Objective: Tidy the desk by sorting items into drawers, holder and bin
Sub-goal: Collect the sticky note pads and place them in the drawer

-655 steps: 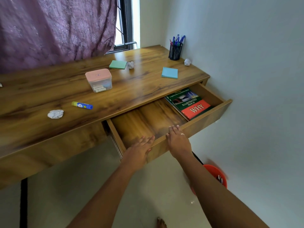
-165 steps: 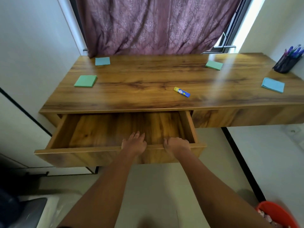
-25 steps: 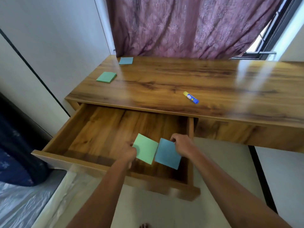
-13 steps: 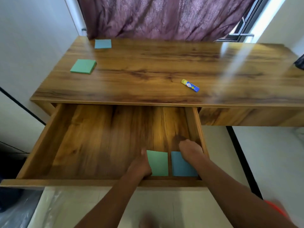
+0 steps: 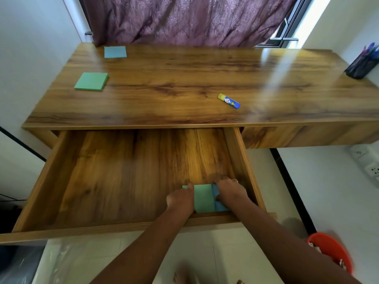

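Two hands reach over the front wall of the open drawer (image 5: pixel 123 228) into its near right corner. The left hand (image 5: pixel 180 199) holds the green sticky pad (image 5: pixel 204 198) by its left edge, with the thumb lying over the pad's far left corner and the other fingers curled out of sight below. The right hand (image 5: pixel 230 192) covers most of the blue sticky pad (image 5: pixel 219 204), its fingers bent down onto the pad and gripping it. Only a narrow blue strip shows between that hand and the green pad. The two pads lie side by side and touching, flat or nearly flat on the drawer floor; whether they rest fully on it cannot be told. The drawer's right wall stands just beside the right hand, and the front wall runs close under both wrists.

On the desk (image 5: pixel 184 78) beyond, a second green pad (image 5: pixel 91 81) lies near the left edge and a second blue pad (image 5: pixel 115 52) sits farther back, by the curtain (image 5: pixel 184 19). A glue stick (image 5: pixel 229 101) lies right of centre, well apart from both. A dark pen holder (image 5: pixel 362 64) stands at the far right edge. A red bin (image 5: pixel 330 251) sits on the floor, near right, with crumpled scraps inside.
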Demonstrator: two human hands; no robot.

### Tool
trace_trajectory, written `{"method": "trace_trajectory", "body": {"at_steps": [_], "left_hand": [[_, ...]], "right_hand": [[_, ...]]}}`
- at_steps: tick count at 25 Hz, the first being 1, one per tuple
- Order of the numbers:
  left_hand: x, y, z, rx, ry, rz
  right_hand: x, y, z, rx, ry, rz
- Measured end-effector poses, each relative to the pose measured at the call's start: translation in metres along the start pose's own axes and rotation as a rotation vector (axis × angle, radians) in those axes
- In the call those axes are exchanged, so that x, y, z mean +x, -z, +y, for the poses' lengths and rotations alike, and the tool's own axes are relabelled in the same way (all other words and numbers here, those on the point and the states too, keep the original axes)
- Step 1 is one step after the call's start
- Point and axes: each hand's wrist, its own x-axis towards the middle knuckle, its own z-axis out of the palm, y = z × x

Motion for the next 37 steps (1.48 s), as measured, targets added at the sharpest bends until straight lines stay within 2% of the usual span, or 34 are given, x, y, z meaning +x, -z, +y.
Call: {"method": "trace_trajectory", "body": {"at_steps": [10, 14, 18, 25, 28, 31, 34, 37], "left_hand": [[-0.003, -0.002, 0.004, 0.021, 0.029, 0.037], [-0.009, 0.003, 0.015, -0.017, 0.111, 0.076], [-0.018, 0.035, 0.011, -0.112, 0.154, 0.107], [-0.023, 0.114, -0.075, -0.484, 0.281, 0.363], [-0.021, 0.141, -0.117, -0.579, 0.386, 0.511], [-0.002, 0.174, -0.167, -0.690, 0.403, 0.628], [0.030, 0.208, -0.215, -0.704, 0.394, 0.705], [0.087, 0.247, -0.271, -0.602, 0.368, 0.778]], "right_hand": [[-0.008, -0.001, 0.005, 0.052, -0.009, -0.043], [-0.009, 0.004, -0.001, 0.084, 0.007, 0.060], [0.004, 0.027, -0.026, 0.144, 0.104, 0.122], [0.041, 0.093, -0.101, 0.385, 0.381, 0.209], [0.058, 0.123, -0.135, 0.410, 0.440, 0.224], [0.090, 0.156, -0.180, 0.419, 0.490, 0.264], [0.130, 0.185, -0.222, 0.456, 0.491, 0.263], [0.190, 0.214, -0.266, 0.469, 0.451, 0.326]]}}
